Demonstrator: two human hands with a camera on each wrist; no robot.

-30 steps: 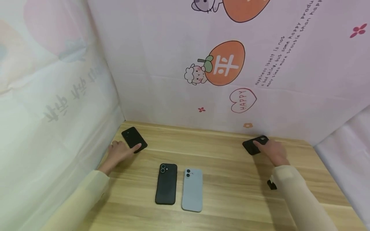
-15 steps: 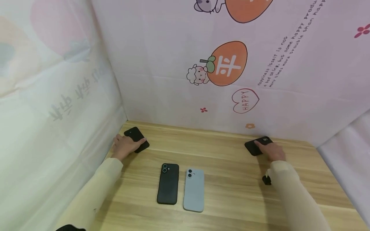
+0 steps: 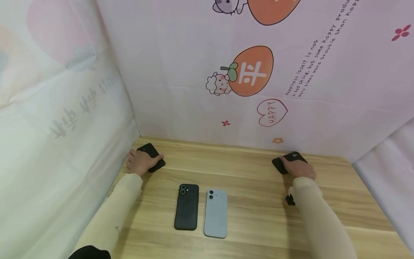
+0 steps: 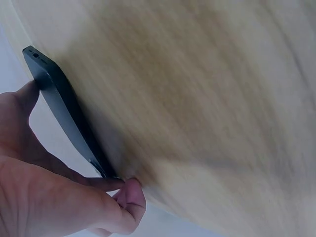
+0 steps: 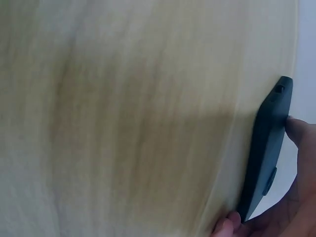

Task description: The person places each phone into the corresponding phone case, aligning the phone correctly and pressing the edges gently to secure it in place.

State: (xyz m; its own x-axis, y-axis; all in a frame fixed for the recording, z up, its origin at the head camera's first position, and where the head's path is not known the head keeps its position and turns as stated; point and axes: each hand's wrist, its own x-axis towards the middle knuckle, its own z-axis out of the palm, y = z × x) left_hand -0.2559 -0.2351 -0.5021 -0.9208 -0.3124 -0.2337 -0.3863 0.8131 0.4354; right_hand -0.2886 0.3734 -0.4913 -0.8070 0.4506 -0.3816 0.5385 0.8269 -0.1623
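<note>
At the table's far left corner lies a black phone (image 3: 150,151), partly covered by my left hand (image 3: 139,162). In the left wrist view the thumb touches one part of this phone (image 4: 64,106) and the fingers of my left hand (image 4: 59,197) curl at its other end. Toward the far right is another black phone (image 3: 295,157), which my right hand (image 3: 299,168) spans. From the right wrist view, my right hand (image 5: 291,197) has its thumb against that phone (image 5: 269,143) and fingertips at its lower end.
A black phone (image 3: 187,207) and a light grey-blue phone (image 3: 215,213) lie side by side on the wooden table (image 3: 252,216), camera ends away from me. A printed cloth (image 3: 181,72) stands behind the table, and a pale cloth (image 3: 81,151) lines its left side.
My left hand has moved forward and right, further over its phone. My right hand has shifted slightly left at its phone, with the forearm swinging left. The two middle phones stayed in place.
</note>
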